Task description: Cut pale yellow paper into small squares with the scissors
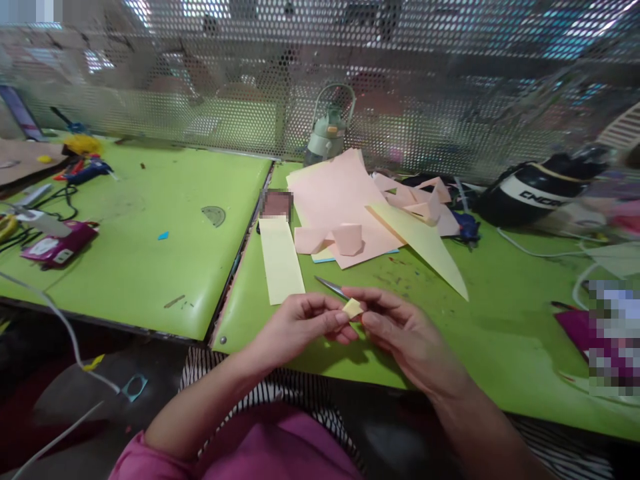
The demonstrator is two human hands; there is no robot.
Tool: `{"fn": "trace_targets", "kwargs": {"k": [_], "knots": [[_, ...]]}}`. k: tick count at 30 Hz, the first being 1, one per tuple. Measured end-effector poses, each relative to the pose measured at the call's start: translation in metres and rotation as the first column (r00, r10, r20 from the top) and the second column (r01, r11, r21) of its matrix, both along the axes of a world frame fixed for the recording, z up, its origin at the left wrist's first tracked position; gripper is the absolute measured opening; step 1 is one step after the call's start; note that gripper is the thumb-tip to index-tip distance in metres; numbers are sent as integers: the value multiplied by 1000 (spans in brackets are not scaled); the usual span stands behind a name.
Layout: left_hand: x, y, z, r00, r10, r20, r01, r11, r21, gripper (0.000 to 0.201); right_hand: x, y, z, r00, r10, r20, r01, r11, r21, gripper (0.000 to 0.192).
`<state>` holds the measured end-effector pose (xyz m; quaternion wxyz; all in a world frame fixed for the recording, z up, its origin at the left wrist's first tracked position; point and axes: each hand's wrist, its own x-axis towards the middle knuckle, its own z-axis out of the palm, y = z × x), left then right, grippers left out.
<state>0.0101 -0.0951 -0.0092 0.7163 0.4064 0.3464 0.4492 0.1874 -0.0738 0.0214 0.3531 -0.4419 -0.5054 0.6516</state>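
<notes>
Between my hands, above the front of the green table (500,333), is a small folded piece of yellow paper (353,307). My left hand (310,320) pinches its left side between thumb and fingers. On its right side, the fingertips of my right hand (400,327) are closed on it as well. A pointed metal blade (330,287), probably of scissors, sticks out behind my right fingers; its handle is hidden. Left of my hands lies a long pale yellow paper strip (281,260). Sheets of pink paper (340,193) and a curved yellow offcut (425,243) lie beyond them.
A green bottle (327,130) stands by the perforated metal screen (225,87). At the right lies a black bottle (535,190). A protractor (214,215), a purple power strip (60,245) and a blue glue gun (90,171) are on the left table. A gap separates the tables.
</notes>
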Motion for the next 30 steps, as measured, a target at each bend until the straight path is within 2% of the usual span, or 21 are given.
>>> {"fn": "trace_targets", "kwargs": {"k": [3,7,11,14,16,19,22,25,30], "knots": [[-1,0,3,996,-62,60,67,995,-73,28,4,3,-1,996,92,-14,-92,996,17,33],[-1,1,6,991,-83,103,94,990,-109,29,3,3,-2,994,105,16,-105,994,33,25],[0,-1,6,994,-78,79,84,994,-75,26,0,1,-2,997,73,-18,-72,997,26,20],[1,-3,6,999,-37,4,37,999,-6,24,0,-1,-2,1000,24,21,-24,999,35,27],[1,-4,7,997,17,-70,-12,998,69,23,0,-3,0,997,-28,76,20,995,102,31],[3,-5,7,987,66,-143,-45,988,145,22,-1,-7,4,984,-111,136,75,966,247,25],[4,-7,5,982,75,-171,-47,986,163,23,-2,-9,6,976,-113,188,39,933,359,17],[5,-8,3,973,91,-214,-49,980,194,24,-1,-8,3,938,-164,307,-20,855,518,13],[4,-9,4,948,135,-287,-57,963,263,26,0,-10,-2,822,-394,411,-119,588,800,11]]}}
